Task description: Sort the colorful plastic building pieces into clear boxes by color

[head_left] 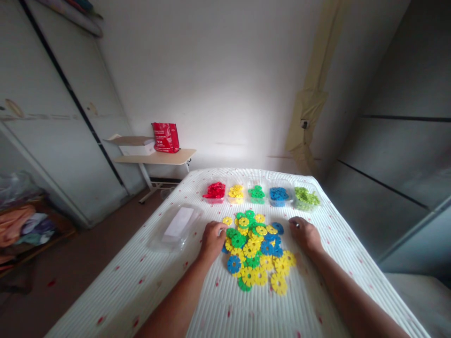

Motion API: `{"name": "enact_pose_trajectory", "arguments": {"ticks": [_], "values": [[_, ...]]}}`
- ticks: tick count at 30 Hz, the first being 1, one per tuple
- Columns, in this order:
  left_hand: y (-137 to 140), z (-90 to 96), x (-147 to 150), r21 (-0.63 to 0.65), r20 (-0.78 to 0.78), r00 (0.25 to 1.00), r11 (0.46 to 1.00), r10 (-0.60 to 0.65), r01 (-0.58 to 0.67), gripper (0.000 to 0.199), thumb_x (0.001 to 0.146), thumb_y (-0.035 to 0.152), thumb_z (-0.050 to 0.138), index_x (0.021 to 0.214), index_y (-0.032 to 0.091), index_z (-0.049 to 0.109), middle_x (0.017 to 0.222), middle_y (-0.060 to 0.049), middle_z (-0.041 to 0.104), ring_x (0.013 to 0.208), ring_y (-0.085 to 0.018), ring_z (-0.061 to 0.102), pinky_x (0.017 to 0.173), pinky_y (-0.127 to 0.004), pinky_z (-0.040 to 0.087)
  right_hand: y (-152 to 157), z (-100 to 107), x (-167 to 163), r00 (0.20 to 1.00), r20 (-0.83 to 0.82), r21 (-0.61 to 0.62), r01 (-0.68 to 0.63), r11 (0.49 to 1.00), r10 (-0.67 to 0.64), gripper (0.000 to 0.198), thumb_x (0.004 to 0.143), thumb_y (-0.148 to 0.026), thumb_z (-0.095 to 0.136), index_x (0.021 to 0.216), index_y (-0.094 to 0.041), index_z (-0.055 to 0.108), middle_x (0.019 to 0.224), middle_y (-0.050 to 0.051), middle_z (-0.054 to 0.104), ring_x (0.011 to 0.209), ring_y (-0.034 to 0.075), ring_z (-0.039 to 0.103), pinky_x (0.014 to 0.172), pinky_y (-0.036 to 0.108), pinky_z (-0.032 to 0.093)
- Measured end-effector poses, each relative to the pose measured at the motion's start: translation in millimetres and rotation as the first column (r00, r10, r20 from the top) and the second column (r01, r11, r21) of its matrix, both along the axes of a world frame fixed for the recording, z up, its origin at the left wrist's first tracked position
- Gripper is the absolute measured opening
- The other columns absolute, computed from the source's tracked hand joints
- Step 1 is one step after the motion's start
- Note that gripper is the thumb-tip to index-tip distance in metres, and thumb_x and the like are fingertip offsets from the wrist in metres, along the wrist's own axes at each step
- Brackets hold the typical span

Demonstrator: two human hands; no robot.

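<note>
A loose pile of flower-shaped plastic discs (252,245) in yellow, green and blue lies on the striped white bed cover (225,310). My left hand (213,240) rests at the pile's left edge, its fingers curled in beside a few discs. On the other side, my right hand (306,233) lies on the cover, a little apart from the blue disc (278,228) nearest to it. Its fingers are bent and closed, with a small shiny spot by the fingertips. What either hand holds, if anything, is hidden or too small to name.
Behind the pile stand clear tubs of red pieces (215,191), yellow pieces (236,193), green pieces (256,193), blue pieces (279,195) and light-green pieces (306,198). A clear plastic lid (188,237) with a white label lies left. A small table (165,158) holds a red bag (165,137).
</note>
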State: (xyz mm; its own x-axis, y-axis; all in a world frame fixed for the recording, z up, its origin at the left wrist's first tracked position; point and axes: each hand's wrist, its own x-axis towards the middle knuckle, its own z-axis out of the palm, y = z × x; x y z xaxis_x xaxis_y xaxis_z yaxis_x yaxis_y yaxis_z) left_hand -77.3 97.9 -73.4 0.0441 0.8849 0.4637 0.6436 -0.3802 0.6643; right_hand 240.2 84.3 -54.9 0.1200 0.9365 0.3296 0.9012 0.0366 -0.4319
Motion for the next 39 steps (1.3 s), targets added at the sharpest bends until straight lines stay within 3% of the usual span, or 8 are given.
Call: {"name": "enact_pose_trajectory", "arguments": {"ticks": [5, 9, 15, 21, 27, 30, 34, 39], "values": [[6.1, -6.3, -5.8, -0.097, 0.213, 0.976, 0.995, 0.054, -0.034, 0.024, 0.068, 0.006, 0.045, 0.076, 0.016, 0.064, 0.079, -0.003, 0.066, 0.078, -0.015, 0.059, 0.072, -0.027, 0.046, -13.4, 34.5, -60.8, 0.936, -0.004, 0.057, -0.352, 0.934, 0.353, 0.028, 0.082, -0.036, 0.043, 0.094, -0.020, 0.063, 0.093, 0.005, 0.065, 0.077, 0.015, 0.059, 0.068, 0.024, 0.044], [6.4, -6.3, -8.2, -0.126, 0.343, 0.937, 0.992, 0.070, -0.028, 0.022, 0.070, 0.010, 0.045, 0.077, 0.016, 0.065, 0.080, -0.003, 0.067, 0.077, -0.015, 0.061, 0.073, -0.027, 0.047, -18.4, 53.8, -116.6, 0.858, 0.106, -0.110, -0.492, 0.863, 0.503, 0.032, 0.079, -0.042, 0.049, 0.101, -0.022, 0.062, 0.098, 0.006, 0.064, 0.089, 0.018, 0.058, 0.073, 0.026, 0.043], [4.8, -2.2, -7.7, -0.119, 0.376, 0.924, 0.993, 0.065, -0.021, 0.020, 0.069, 0.010, 0.046, 0.075, 0.016, 0.065, 0.078, -0.003, 0.067, 0.076, -0.015, 0.060, 0.074, -0.028, 0.046, -16.2, 46.6, -157.1, 0.803, 0.292, -0.322, -0.428, 0.844, 0.519, 0.030, 0.074, -0.044, 0.055, 0.087, -0.019, 0.063, 0.091, 0.008, 0.063, 0.085, 0.019, 0.058, 0.069, 0.026, 0.040], [6.0, -4.5, -9.0, -0.119, 0.373, 0.926, 0.993, 0.047, -0.003, 0.020, 0.069, 0.012, 0.046, 0.075, 0.017, 0.065, 0.078, -0.003, 0.066, 0.076, -0.016, 0.060, 0.073, -0.028, 0.046, -13.7, 36.1, -144.9, 0.832, 0.218, -0.337, -0.427, 0.839, 0.511, 0.031, 0.067, -0.033, 0.061, 0.095, -0.020, 0.061, 0.092, 0.005, 0.061, 0.085, 0.018, 0.057, 0.069, 0.024, 0.038], [6.9, -5.2, -7.6, -0.136, 0.391, 0.919, 0.991, 0.052, 0.001, 0.019, 0.067, 0.013, 0.047, 0.073, 0.017, 0.065, 0.076, -0.004, 0.066, 0.075, -0.016, 0.060, 0.072, -0.028, 0.045, -8.6, 44.3, -121.8, 0.924, 0.184, -0.310, -0.270, 0.912, 0.336, 0.027, 0.069, -0.030, 0.058, 0.093, -0.018, 0.061, 0.089, 0.006, 0.061, 0.080, 0.017, 0.057, 0.064, 0.024, 0.037], [6.4, -4.3, -7.1, -0.137, 0.427, 0.902, 0.991, 0.063, -0.004, 0.017, 0.067, 0.016, 0.049, 0.071, 0.016, 0.065, 0.075, -0.004, 0.066, 0.074, -0.017, 0.060, 0.072, -0.029, 0.045, -6.9, 50.5, -126.5, 0.919, 0.133, -0.265, -0.328, 0.907, 0.372, 0.029, 0.070, -0.027, 0.058, 0.098, -0.019, 0.060, 0.095, 0.006, 0.061, 0.082, 0.016, 0.057, 0.067, 0.023, 0.039], [8.1, -5.5, -10.5, -0.173, 0.567, 0.811, 0.984, 0.143, -0.052, 0.017, 0.068, 0.022, 0.051, 0.072, 0.015, 0.065, 0.072, -0.005, 0.066, 0.070, -0.017, 0.060, 0.068, -0.029, 0.046, -4.7, 53.6, -147.3, 0.854, 0.157, -0.273, -0.445, 0.853, 0.496, 0.030, 0.071, -0.028, 0.060, 0.100, -0.021, 0.059, 0.101, 0.007, 0.062, 0.093, 0.018, 0.056, 0.075, 0.025, 0.039], [11.1, -7.6, -14.7, -0.193, 0.750, 0.641, 0.981, 0.164, -0.024, 0.015, 0.065, 0.026, 0.055, 0.071, 0.014, 0.063, 0.069, -0.004, 0.064, 0.066, -0.015, 0.059, 0.064, -0.027, 0.048, -2.0, 48.3, -167.8, 0.807, 0.274, -0.319, -0.437, 0.841, 0.523, 0.032, 0.074, -0.038, 0.057, 0.101, -0.020, 0.059, 0.092, 0.010, 0.064, 0.089, 0.022, 0.056, 0.070, 0.029, 0.040]]}}
